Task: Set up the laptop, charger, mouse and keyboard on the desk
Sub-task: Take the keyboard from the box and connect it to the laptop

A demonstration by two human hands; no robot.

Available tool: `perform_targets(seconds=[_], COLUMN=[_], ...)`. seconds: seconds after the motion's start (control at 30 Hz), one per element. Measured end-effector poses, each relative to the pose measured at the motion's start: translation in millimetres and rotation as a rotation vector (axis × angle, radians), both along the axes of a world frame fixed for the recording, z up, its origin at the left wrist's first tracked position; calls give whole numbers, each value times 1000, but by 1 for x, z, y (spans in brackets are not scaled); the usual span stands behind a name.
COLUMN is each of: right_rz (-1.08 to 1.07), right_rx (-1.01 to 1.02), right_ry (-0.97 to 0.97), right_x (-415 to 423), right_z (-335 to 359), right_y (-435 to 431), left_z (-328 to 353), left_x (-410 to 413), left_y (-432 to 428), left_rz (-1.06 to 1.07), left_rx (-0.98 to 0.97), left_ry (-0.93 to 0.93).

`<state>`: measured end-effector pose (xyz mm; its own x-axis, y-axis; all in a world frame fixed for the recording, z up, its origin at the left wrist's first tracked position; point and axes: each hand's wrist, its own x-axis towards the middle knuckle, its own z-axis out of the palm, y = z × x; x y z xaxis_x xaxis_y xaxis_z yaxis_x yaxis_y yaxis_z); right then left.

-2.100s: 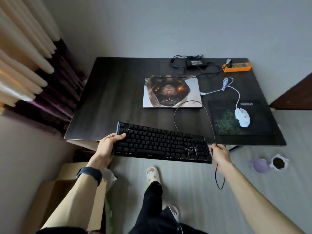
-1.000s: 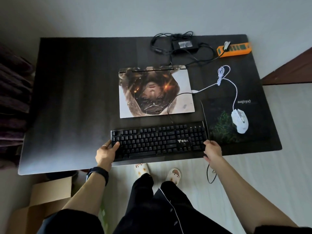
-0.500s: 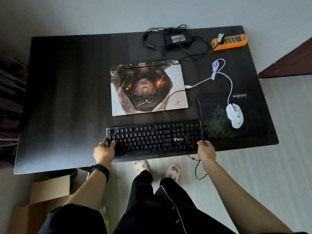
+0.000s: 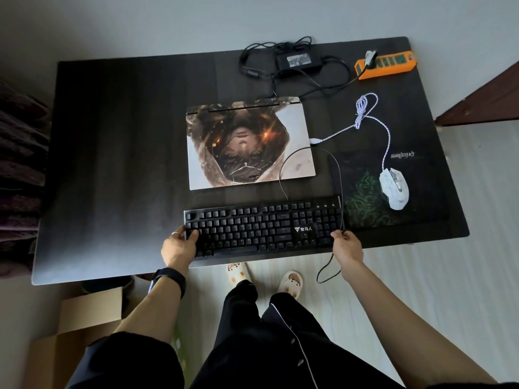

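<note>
A black keyboard [image 4: 264, 224] lies flat on the dark desk [image 4: 118, 164], near its front edge. My left hand [image 4: 179, 245] grips the keyboard's left end. My right hand [image 4: 346, 244] holds its right end together with the thin black keyboard cable [image 4: 338, 175], which loops over the closed laptop [image 4: 248, 143] and hangs off the desk edge. The laptop, its lid printed with a picture, sits just behind the keyboard. A white mouse [image 4: 394, 188] rests on a dark mouse pad [image 4: 365, 192] at the right. The black charger brick [image 4: 297, 60] lies at the back.
An orange power strip [image 4: 387, 64] sits at the desk's back right corner with a plug in it. The white mouse cable [image 4: 365, 108] runs to the laptop's right side. A cardboard box [image 4: 84, 318] stands on the floor at the left. Wall lies behind the desk.
The keyboard came from the air in front of the desk and now lies on the desktop before the laptop. Both hands stayed on its ends. My view has moved closer above the desk.
</note>
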<state>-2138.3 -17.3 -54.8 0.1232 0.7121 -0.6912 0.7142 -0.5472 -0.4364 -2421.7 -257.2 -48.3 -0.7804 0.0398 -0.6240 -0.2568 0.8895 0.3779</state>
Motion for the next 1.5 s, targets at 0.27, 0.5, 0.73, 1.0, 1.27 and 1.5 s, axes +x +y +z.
perform_targets(seconds=[0.27, 0.5, 0.73, 1.0, 1.27, 1.5], right_rz=[-2, 27, 36, 9, -1, -145], right_rx=[17, 7, -9, -25, 73, -181], right_ry=[62, 55, 85, 137, 117, 526], right_x=[-9, -10, -6, -1, 12, 21], right_z=[4, 2, 4, 4, 48, 95], right_y=[-2, -3, -2, 1, -7, -8], left_z=[-4, -2, -3, -10, 19, 67], left_x=[-2, -4, -8, -5, 31, 128], left_y=[1, -8, -5, -9, 19, 98], left_rz=[102, 68, 84, 62, -22, -539], left_rx=[29, 32, 43, 19, 63, 521], left_ry=[23, 12, 14, 13, 272, -266])
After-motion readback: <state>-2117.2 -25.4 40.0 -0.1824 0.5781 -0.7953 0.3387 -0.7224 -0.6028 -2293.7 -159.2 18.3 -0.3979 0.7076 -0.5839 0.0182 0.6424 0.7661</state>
